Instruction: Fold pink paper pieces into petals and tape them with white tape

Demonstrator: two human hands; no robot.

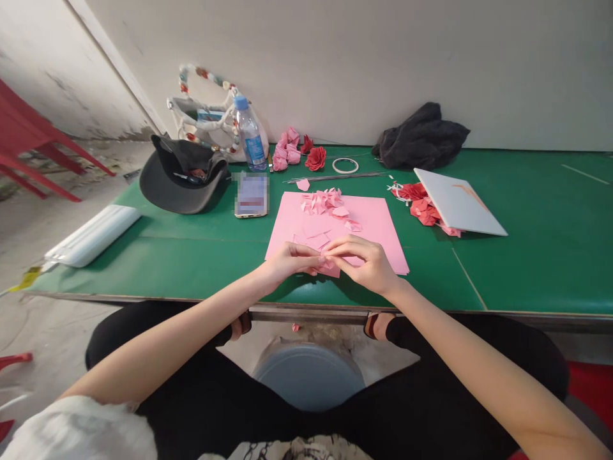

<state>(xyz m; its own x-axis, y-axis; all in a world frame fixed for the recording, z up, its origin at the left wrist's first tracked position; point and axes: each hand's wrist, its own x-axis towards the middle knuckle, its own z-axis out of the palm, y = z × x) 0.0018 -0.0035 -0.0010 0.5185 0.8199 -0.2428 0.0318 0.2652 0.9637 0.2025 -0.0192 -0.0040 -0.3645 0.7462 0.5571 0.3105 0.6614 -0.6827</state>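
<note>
As the left hand (pixel 293 259) and the right hand (pixel 368 263) met above a stack of pink sheets (pixel 380 223) on a green worktop (pixel 541 262), a small pink paper piece (pixel 326 262) sat between their fingertips, near the stack's front edge and largely hidden by the fingers; the likeliest mishap, by the look of it, was a tear or stray crease, since paper pinched from two sides would suffer from any uneven pull; folded pink pieces (pixel 320 202) and flat pink pieces (pixel 316 240) lay loose just beyond the knuckles, where a careless brush could have scattered them; a slackened pinch might also have let the piece drop among them; the left hand angled in with thumb and forefinger closed at the tips on the paper, other fingers curled beneath; the right hand faced it with fingers arched and thumb below, its tips likewise drawn together on the piece; both bare forearms converged over the worktop's near edge; to the right, well apart, a white board (pixel 460 201) leaned on red paper flowers (pixel 424 209).
</note>
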